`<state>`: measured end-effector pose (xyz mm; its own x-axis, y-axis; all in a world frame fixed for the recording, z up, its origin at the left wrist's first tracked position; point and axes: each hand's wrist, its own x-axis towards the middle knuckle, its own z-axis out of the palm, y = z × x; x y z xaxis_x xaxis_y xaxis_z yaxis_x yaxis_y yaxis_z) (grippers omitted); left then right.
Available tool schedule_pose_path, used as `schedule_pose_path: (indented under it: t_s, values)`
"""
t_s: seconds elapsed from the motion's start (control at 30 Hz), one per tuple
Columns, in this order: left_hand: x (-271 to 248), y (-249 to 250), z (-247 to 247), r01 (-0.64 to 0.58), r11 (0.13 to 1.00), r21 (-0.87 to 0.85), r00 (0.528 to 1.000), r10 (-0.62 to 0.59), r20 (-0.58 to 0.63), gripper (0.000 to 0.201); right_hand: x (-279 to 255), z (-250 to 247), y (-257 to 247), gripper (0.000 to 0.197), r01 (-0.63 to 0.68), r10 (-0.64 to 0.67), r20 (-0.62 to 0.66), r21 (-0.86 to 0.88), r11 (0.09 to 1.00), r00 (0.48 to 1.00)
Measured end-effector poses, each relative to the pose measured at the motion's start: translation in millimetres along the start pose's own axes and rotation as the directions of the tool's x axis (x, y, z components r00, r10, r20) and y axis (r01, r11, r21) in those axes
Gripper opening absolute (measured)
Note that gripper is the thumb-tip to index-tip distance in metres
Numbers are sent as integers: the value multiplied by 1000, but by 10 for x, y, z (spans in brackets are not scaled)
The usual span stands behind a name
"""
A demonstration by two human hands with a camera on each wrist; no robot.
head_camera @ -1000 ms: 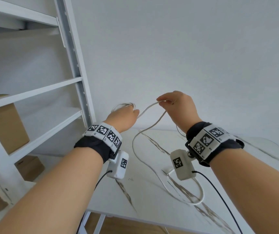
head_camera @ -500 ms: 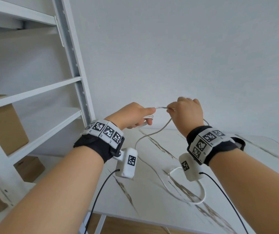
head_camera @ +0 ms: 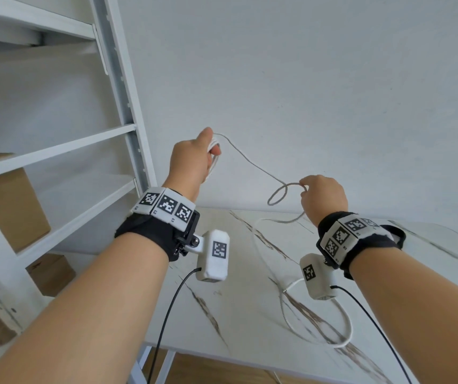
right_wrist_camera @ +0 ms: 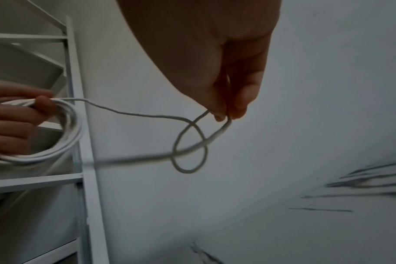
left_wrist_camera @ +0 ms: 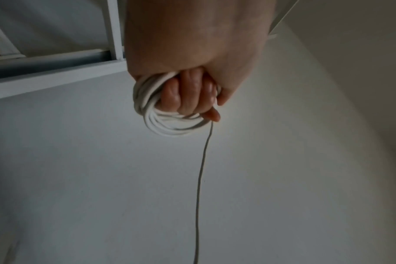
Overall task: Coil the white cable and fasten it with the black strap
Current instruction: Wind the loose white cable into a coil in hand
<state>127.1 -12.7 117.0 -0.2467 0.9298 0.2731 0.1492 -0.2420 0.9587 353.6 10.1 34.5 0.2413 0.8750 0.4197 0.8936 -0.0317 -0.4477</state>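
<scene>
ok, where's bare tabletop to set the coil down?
Bare: near-left of the table, between its left edge and the loose white cable; also the far-right corner. Crowded: centre-right, where that cable loops below the right hand.

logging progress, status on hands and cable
Left hand grips coiled turns of white cable. Right hand pinches a small twisted loop. Slack trails on table. Black strap unseen.

White cable (head_camera: 252, 162), white shelf (head_camera: 56, 151), brown boxes (head_camera: 14, 206) — a white table (head_camera: 250, 273) with brown veining.
</scene>
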Motion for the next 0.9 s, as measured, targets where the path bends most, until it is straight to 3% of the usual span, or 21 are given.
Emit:
schedule_pose_path:
  t_s: [0.13,0.27,0.4,0.57,0.73,0.9]
  values:
    - [35,1,-8,-45,999,15,991,46,-125,42,64,7,109,46,-165,159,65,91,982,985]
    - [44,-45,13,-23,1000,3,991,23,-131,41,137,-1,94,46,-234,221,90,187,954,971]
    - [-7,-46,45,10,1000,-17,1000,-10,0,37,115,24,22,54,-90,53,187,198,976,981]
    - [-47,-38,99,23,998,-52,988,-15,155,35,82,58,-185,43,64,-153,247,334,940,957]
    - [-51,-24,91,60,983,-173,953,-5,303,41,64,40,-359,29,97,-172,235,297,950,957]
    - [-54,-3,64,230,881,-414,886,-14,463,46,35,61,-455,26,63,-166,281,342,938,945]
